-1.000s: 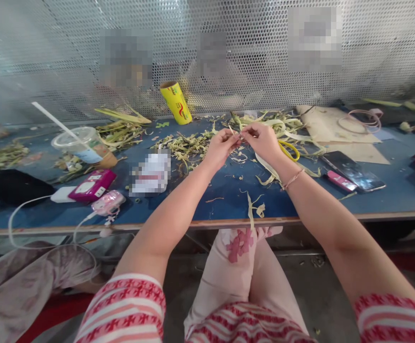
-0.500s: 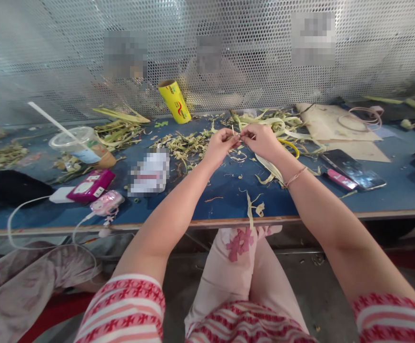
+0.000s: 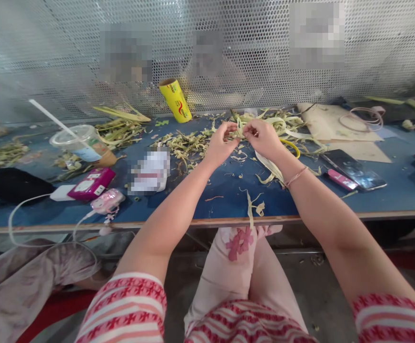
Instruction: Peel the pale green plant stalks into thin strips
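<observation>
Both hands meet over the table, just in front of a heap of plant scraps. My right hand (image 3: 263, 138) is closed, its thumb and fingers pinching a small pale-green strip of plant (image 3: 240, 127). From the other side my left hand (image 3: 222, 145) curves its thumb and fingers around the same strip, with a gap between thumb and forefinger. The fingertips partly hide the strip. Small dry plant pieces (image 3: 186, 145) lie left of my hands, and long pale leaf strips (image 3: 270, 166) lie under my right wrist. A yellow loop (image 3: 292, 146) shows behind that wrist.
A yellow cardboard tube (image 3: 176, 101) leans by the perforated metal panel (image 3: 257, 90). Left are a plastic cup with straw (image 3: 82, 143), a magenta box (image 3: 92, 183) and a cable (image 3: 13, 216). A phone (image 3: 359, 169) and brown cardboard (image 3: 321, 121) lie right.
My left fingers have lifted and spread a little from their tight pinch. The pale-green strip now shows more between the hands. My right hand has shifted slightly upward.
</observation>
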A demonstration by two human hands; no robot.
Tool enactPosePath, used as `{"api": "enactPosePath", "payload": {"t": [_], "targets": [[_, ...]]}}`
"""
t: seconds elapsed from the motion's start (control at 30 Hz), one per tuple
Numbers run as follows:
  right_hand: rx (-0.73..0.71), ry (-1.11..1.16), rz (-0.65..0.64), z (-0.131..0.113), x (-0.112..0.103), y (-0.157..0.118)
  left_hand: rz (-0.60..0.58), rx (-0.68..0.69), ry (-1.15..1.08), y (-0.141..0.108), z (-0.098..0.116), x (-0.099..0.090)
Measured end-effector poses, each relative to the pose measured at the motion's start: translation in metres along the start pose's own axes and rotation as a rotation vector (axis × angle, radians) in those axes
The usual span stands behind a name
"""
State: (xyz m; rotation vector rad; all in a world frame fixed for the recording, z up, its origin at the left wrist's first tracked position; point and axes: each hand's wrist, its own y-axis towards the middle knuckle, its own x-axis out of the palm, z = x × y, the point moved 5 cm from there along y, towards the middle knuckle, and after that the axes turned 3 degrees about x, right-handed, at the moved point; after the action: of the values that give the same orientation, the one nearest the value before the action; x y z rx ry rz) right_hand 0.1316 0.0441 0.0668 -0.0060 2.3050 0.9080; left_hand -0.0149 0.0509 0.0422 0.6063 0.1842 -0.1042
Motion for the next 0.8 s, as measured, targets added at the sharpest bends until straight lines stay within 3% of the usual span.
{"api": "enactPosePath", "payload": {"t": [0.13,0.27,0.6,0.8], "targets": [[0.093,0.094,-0.02,0.003,0.0,0.001,0.023,0.182,0.211,-0.003,0.015,-0.002],[0.099,0.123,-0.048,0.004,0.001,0.001,-0.004,0.243,0.247,-0.003,0.015,-0.001],[0.029,0.037,-0.056,-0.002,-0.002,0.0,-0.113,0.289,0.315,-0.001,0.016,0.0],[0.042,0.11,-0.059,-0.001,-0.002,0.0,-0.073,0.19,0.27,0.002,0.011,-0.005]]}}
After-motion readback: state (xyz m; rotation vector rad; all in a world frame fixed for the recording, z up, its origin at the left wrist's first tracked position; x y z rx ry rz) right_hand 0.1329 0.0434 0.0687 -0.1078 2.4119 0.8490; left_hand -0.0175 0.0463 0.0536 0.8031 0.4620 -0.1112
